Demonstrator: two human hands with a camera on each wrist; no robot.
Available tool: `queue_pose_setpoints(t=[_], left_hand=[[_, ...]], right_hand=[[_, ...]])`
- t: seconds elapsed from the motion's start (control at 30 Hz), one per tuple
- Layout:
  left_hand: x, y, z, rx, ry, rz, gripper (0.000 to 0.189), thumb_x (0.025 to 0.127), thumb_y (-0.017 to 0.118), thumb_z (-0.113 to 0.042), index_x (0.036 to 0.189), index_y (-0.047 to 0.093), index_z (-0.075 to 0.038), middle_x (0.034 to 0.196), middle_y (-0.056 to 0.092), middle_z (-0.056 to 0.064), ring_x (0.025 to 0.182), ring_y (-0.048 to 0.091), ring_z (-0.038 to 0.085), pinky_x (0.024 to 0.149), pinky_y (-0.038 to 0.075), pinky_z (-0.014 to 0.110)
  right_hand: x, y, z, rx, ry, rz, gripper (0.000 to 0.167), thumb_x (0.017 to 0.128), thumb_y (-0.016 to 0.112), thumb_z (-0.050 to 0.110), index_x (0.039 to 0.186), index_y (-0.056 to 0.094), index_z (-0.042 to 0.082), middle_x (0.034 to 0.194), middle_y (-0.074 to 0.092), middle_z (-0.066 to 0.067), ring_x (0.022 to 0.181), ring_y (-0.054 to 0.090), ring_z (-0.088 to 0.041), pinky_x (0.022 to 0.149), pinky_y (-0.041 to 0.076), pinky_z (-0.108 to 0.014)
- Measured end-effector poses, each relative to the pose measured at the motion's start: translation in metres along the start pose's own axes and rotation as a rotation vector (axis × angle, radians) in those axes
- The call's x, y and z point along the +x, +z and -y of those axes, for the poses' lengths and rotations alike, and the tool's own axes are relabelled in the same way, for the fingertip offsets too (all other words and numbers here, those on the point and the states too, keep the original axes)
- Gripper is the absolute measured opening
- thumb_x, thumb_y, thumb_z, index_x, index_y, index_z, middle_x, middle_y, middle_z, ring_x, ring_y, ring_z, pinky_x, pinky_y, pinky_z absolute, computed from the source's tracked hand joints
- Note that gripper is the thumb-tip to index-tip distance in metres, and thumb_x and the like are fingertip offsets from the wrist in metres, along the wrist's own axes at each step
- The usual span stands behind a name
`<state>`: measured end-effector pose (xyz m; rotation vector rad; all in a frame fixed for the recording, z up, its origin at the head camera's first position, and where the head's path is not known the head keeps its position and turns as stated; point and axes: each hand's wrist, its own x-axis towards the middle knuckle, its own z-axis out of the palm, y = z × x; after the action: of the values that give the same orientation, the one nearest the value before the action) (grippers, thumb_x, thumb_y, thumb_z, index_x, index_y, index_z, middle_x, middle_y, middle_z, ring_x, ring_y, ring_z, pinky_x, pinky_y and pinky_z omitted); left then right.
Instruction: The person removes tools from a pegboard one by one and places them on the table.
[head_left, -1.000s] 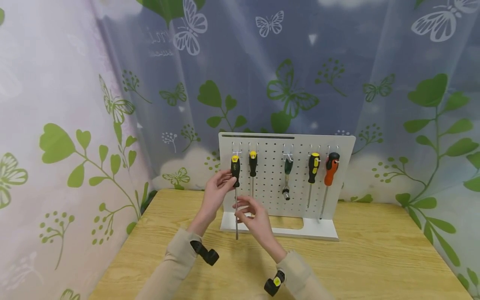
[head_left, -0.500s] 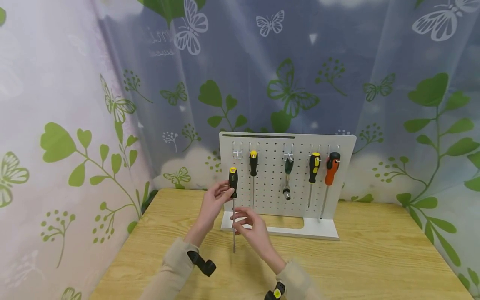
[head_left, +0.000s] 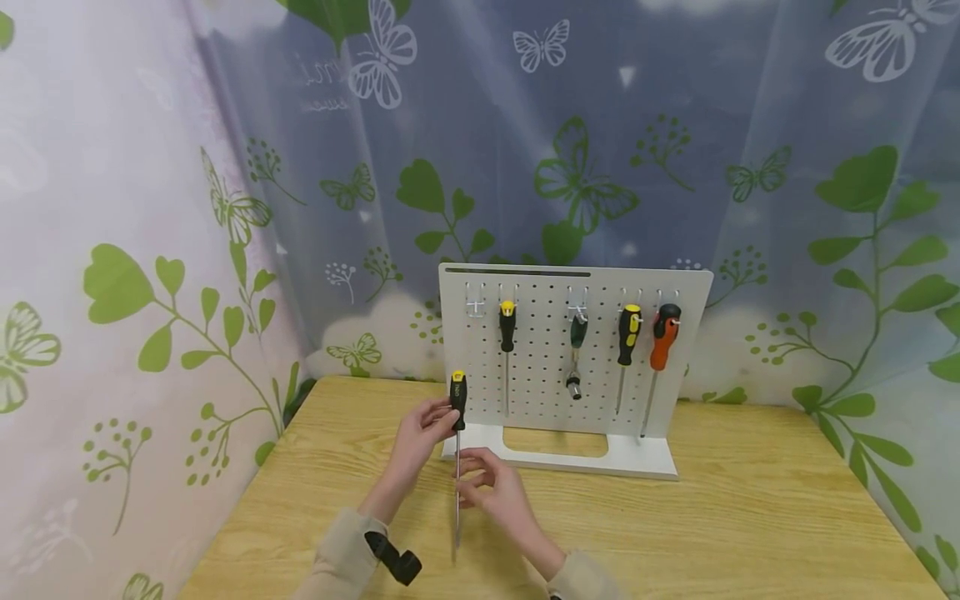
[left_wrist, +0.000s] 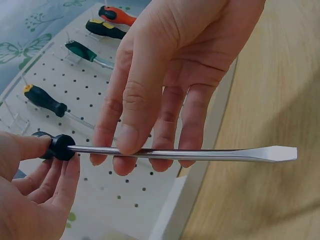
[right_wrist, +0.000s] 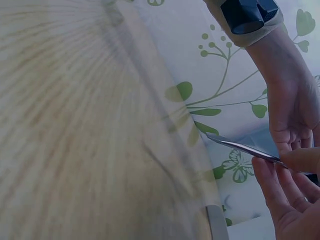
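A flathead screwdriver [head_left: 458,400] with a black handle and yellow end is upright in front of the pegboard's left side, its tip pointing down. My left hand [head_left: 416,437] pinches the lower part of the handle. Further down, my right hand [head_left: 495,496] pinches the steel shaft between thumb and fingers. The left wrist view shows the flat steel tip [left_wrist: 282,153] well beyond the right hand's fingers, and the right thumb [left_wrist: 132,132] lying on the shaft. In the right wrist view most of the handle is hidden.
On the white pegboard [head_left: 551,404] hang a second black-and-yellow screwdriver [head_left: 507,329], a green-handled tool [head_left: 577,333], another black-and-yellow screwdriver [head_left: 628,337] and an orange-and-black one [head_left: 663,343]. A wire hook [head_left: 476,304] is at its upper left. The stand rests on a wooden table [head_left: 735,517].
The screwdriver has come off the upper-left hook. Both hands have carried it down and slightly left, toward me, keeping their grips on handle and shaft.
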<state>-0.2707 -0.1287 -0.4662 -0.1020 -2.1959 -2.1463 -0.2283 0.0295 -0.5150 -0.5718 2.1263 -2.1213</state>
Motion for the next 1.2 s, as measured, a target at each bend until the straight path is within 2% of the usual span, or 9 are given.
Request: queue_pose_setpoints(t=[0.2, 0.4, 0.67, 0.9, 1.1, 1.2], left_hand=[[-0.011, -0.006, 0.015, 0.014, -0.041, 0.007, 0.04, 0.101, 0.064, -0.012, 0.133, 0.057, 0.009, 0.119, 0.068, 0.026, 0.103, 0.07, 0.027, 0.092, 0.06, 0.04], [-0.021, -0.011, 0.03, 0.037, -0.076, -0.005, 0.04, 0.1, 0.065, -0.013, 0.13, 0.058, 0.011, 0.113, 0.07, 0.024, 0.098, 0.071, 0.025, 0.094, 0.059, 0.047], [-0.03, -0.017, 0.045, 0.05, -0.122, 0.017, 0.041, 0.1, 0.066, -0.014, 0.13, 0.058, 0.012, 0.112, 0.072, 0.022, 0.098, 0.072, 0.025, 0.093, 0.06, 0.04], [-0.034, -0.02, 0.054, 0.065, -0.138, 0.036, 0.042, 0.1, 0.065, -0.015, 0.13, 0.057, 0.012, 0.112, 0.072, 0.022, 0.098, 0.072, 0.024, 0.092, 0.06, 0.037], [-0.035, -0.021, 0.058, 0.07, -0.144, 0.038, 0.042, 0.1, 0.065, -0.014, 0.13, 0.056, 0.015, 0.113, 0.071, 0.025, 0.097, 0.072, 0.022, 0.09, 0.061, 0.036], [-0.036, -0.021, 0.06, 0.06, -0.148, 0.036, 0.041, 0.1, 0.065, -0.012, 0.128, 0.056, 0.016, 0.112, 0.071, 0.025, 0.096, 0.071, 0.021, 0.09, 0.061, 0.037]], right_hand=[[-0.01, 0.009, -0.009, 0.047, 0.04, 0.018, 0.045, 0.088, 0.068, -0.012, 0.13, 0.052, -0.015, 0.105, 0.065, -0.032, 0.081, 0.071, -0.04, 0.066, 0.065, -0.043], [-0.018, 0.016, -0.02, 0.071, 0.08, 0.04, 0.048, 0.085, 0.067, -0.015, 0.13, 0.051, -0.015, 0.104, 0.065, -0.031, 0.078, 0.071, -0.032, 0.065, 0.065, -0.041], [-0.028, 0.023, -0.03, 0.011, 0.111, 0.035, 0.051, 0.08, 0.069, -0.016, 0.128, 0.053, -0.012, 0.101, 0.065, -0.015, 0.075, 0.07, -0.023, 0.06, 0.063, -0.028], [-0.034, 0.027, -0.033, -0.007, 0.123, 0.036, 0.053, 0.078, 0.071, -0.017, 0.128, 0.054, -0.011, 0.1, 0.066, -0.015, 0.077, 0.072, -0.028, 0.06, 0.063, -0.028], [-0.038, 0.03, -0.032, 0.0, 0.139, 0.041, 0.051, 0.078, 0.072, -0.016, 0.125, 0.055, -0.01, 0.099, 0.066, -0.013, 0.076, 0.071, -0.022, 0.061, 0.063, -0.028], [-0.039, 0.031, -0.033, 0.02, 0.144, 0.048, 0.05, 0.079, 0.071, -0.016, 0.125, 0.054, -0.01, 0.099, 0.066, -0.014, 0.077, 0.071, -0.024, 0.061, 0.063, -0.028]])
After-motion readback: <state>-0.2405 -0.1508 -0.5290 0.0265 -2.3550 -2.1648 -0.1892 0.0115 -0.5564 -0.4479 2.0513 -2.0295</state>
